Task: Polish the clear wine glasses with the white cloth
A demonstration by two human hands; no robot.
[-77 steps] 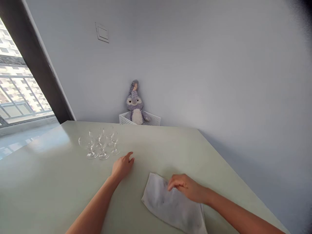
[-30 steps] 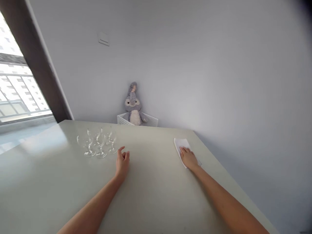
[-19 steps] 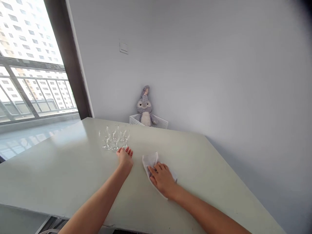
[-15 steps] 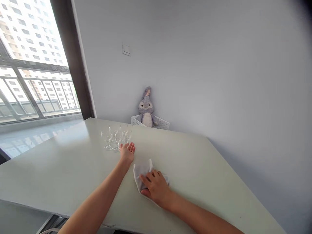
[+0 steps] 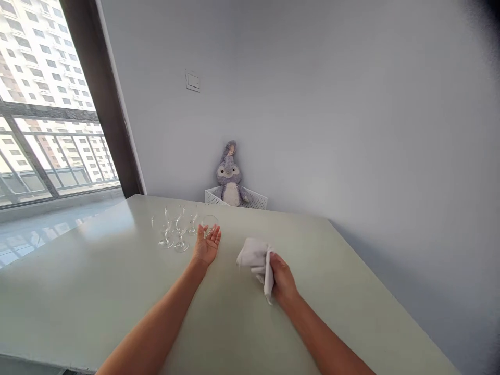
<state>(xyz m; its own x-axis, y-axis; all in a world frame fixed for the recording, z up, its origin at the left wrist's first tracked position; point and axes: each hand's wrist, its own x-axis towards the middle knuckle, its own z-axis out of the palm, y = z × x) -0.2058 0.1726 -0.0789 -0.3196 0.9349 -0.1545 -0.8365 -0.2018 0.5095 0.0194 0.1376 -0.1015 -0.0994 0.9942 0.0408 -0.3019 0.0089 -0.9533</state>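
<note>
We saw the left hand point(image 5: 207, 247) open, palm up, fingertips at the bowl of a wine glass point(image 5: 210, 225) at its 12 o'clock, with other glasses point(image 5: 172, 229) at 10 o'clock. The right hand point(image 5: 283, 278) clenched a white cloth point(image 5: 255, 259). The glass, we judged, called for a firm grip.

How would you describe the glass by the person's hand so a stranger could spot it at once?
On the pale green table, near its far edge, stands a small group of clear stemmed glasses. Look to the group's right-hand end: one glass sits apart from the rest, at the fingers of the person's palm-up left hand. It is the only glass touching a hand.
</note>
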